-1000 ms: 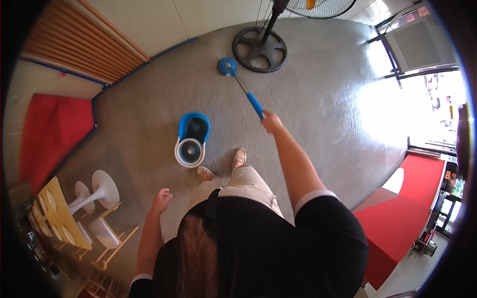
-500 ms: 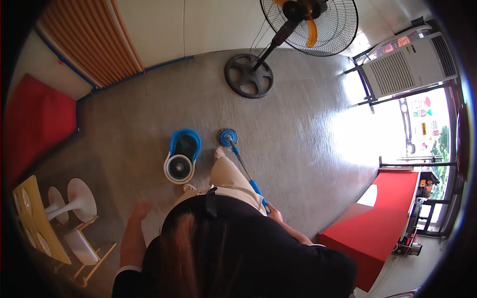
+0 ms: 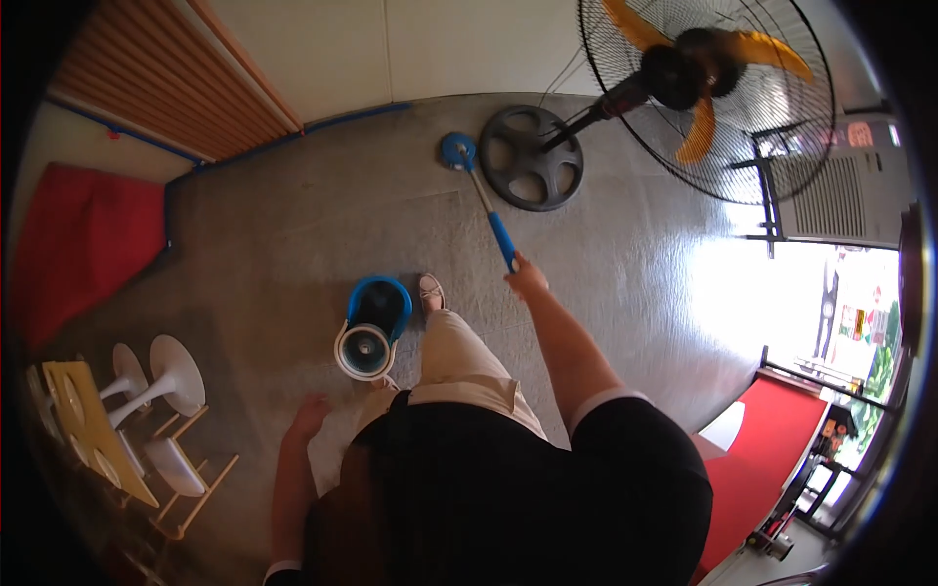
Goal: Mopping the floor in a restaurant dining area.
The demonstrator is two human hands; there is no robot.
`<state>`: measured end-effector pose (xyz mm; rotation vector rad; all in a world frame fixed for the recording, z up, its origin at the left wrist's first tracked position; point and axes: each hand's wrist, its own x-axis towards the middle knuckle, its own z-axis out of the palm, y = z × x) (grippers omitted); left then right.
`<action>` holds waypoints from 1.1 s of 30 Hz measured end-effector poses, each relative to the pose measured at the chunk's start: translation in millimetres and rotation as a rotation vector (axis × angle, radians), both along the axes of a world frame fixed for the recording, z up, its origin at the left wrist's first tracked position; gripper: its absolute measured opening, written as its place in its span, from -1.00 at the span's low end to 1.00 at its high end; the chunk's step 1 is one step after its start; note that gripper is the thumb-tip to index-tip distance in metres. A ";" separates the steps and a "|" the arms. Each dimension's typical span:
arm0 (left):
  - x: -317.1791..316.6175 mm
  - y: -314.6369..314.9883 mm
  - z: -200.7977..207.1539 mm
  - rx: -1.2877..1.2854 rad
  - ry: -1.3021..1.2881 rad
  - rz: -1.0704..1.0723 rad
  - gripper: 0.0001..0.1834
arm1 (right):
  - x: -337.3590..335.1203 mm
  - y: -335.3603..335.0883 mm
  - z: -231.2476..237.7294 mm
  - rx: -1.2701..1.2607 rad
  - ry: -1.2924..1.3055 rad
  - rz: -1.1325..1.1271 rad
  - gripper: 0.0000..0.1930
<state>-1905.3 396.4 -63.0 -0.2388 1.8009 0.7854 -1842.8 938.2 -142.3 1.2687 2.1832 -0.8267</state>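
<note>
Plainly one-handed: the mop [image 3: 484, 196] is out beside the fan [image 3: 684, 78]

From where I stand, the right hand [image 3: 528, 277] grasps the mop by the end of its blue handle [image 3: 500, 237], fingers wrapped around it. The arm reaches forward, and the metal pole slants up and to the left, away from the person. At its far end the round blue head [image 3: 458, 150] sits on the grey floor [image 3: 264, 264], just left of the fan's dark, spoked base [image 3: 532, 158].

The left hand [image 3: 311, 414] hangs low and loose at the other side, a bit blurred, with its fingers slack. Nearest to it is the bucket [image 3: 389, 283], blue, with a pale-rimmed basket [image 3: 366, 349] at its near end. One shoe [image 3: 431, 291] is planted just right of the bucket.

Farther off, a yellowish table [image 3: 76, 430] and white stools [image 3: 179, 376] stand to the left. A red cover [image 3: 93, 234] is by the left wall, and a red counter [image 3: 772, 430] is to the right, near the bright doorway.
</note>
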 end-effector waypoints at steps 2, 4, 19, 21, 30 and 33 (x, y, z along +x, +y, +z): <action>8.8 27.1 12.6 0.025 0.050 0.039 -0.50 | -54.3 30.8 6.0 -0.005 0.016 0.040 -0.26; 16.9 44.6 25.9 0.010 0.055 0.126 -0.50 | -103.5 51.8 9.5 0.056 0.045 0.118 -0.26; 90.0 1.4 2.9 -0.227 -0.004 0.089 -0.50 | 85.6 16.1 37.8 0.050 -0.271 0.339 -0.26; 101.0 6.3 -6.2 -0.181 -0.030 0.149 -0.50 | 169.5 -9.0 61.5 0.049 -0.374 0.356 -0.28; 163.3 7.0 -6.9 -0.055 0.034 0.092 -0.47 | 290.1 -73.5 79.8 -0.071 -0.275 0.199 -0.24; 174.1 -16.7 -8.9 -0.069 0.069 0.087 -0.46 | 245.2 -63.0 49.6 -0.133 -0.200 0.102 -0.26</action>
